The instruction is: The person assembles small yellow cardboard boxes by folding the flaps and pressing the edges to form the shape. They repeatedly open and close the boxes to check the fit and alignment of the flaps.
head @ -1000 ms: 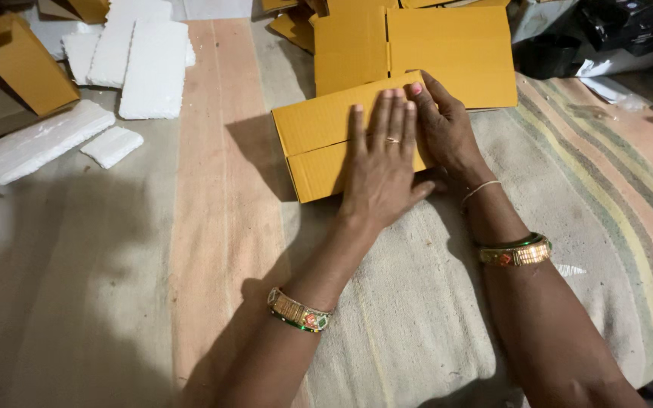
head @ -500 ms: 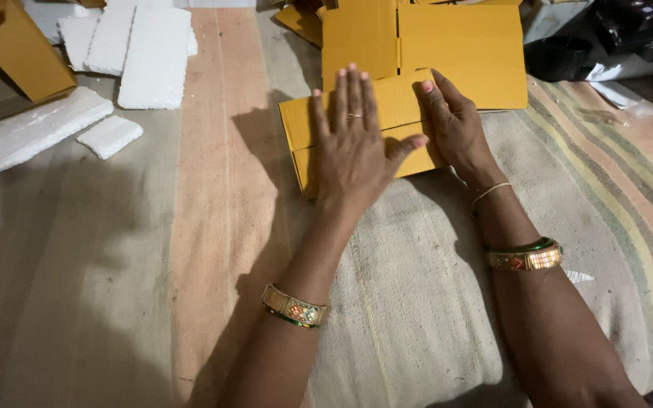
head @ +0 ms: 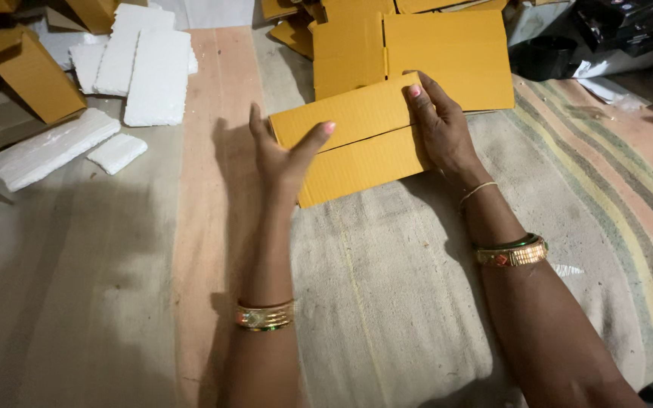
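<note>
A flat, folded yellow cardboard box (head: 357,140) lies on the striped cloth (head: 387,302) in front of me. My left hand (head: 281,155) is at its left edge, thumb over the top and fingers slipped beneath, lifting that end. On the box's right end my right hand (head: 441,128) presses down with fingers spread. Both wrists wear gold bangles.
More flat yellow cardboard sheets (head: 447,49) are stacked just behind the box. White foam blocks (head: 145,68) and a longer foam piece (head: 51,147) lie at the far left, beside assembled yellow boxes (head: 32,72). Dark objects (head: 621,26) sit at the top right.
My left hand has slid off the top of the box to its left edge and now grips it. The right hand stays on the right end.
</note>
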